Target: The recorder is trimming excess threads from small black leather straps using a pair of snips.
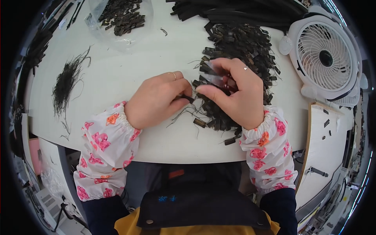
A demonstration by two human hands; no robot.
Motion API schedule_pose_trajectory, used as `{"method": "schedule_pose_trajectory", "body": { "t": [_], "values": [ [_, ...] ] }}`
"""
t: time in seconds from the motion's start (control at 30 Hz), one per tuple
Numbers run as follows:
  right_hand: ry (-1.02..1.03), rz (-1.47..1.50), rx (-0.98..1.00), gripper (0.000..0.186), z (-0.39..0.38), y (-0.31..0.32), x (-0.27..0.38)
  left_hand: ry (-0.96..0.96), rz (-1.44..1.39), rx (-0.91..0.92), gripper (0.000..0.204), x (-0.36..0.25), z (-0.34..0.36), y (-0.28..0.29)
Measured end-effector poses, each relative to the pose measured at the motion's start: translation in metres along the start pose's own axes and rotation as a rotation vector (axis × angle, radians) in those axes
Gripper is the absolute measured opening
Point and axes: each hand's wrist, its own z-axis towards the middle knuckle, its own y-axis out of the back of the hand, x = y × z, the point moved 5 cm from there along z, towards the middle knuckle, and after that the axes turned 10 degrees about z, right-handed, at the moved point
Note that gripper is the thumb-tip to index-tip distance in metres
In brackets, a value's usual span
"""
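My left hand [158,98] is closed in a pinch on a small black fabric strip [187,98], and loose dark threads [192,111] trail below its end. To the right, my right hand [239,88] curls around thread snips [211,78]; their two silvery blades are apart and smeared by motion, pointing left. Under and around that hand spreads a heap of small dark strips [231,43] with stray threads, many with a brownish, shiny end. Most of the snips' body is hidden by my fingers.
A tangle of cut threads [68,82] lies on the white table [117,66] at left. At the back sit a clear plastic bag [123,21] of dark pieces and a bundle of long black strips [243,13]. A white fan [327,56] stands at right, beside a board [321,145].
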Motion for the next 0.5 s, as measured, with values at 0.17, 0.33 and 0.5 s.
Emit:
{"method": "schedule_pose_trajectory", "body": {
  "t": [0.17, 0.33, 0.5],
  "values": [
    [0.007, 0.112, 0.091, 0.038, -0.010, -0.014, 0.005, -0.011, 0.058, -0.010, 0.014, -0.011, 0.000, -0.001],
    [-0.101, 0.303, 0.242, 0.029, -0.014, -0.020, -0.001, 0.117, -0.380, -0.045, 0.020, -0.006, 0.000, 0.022],
    [-0.103, 0.270, 0.153, 0.008, -0.001, -0.007, 0.000, 0.183, -0.488, -0.108, 0.011, 0.008, -0.003, 0.031]
  ]
}}
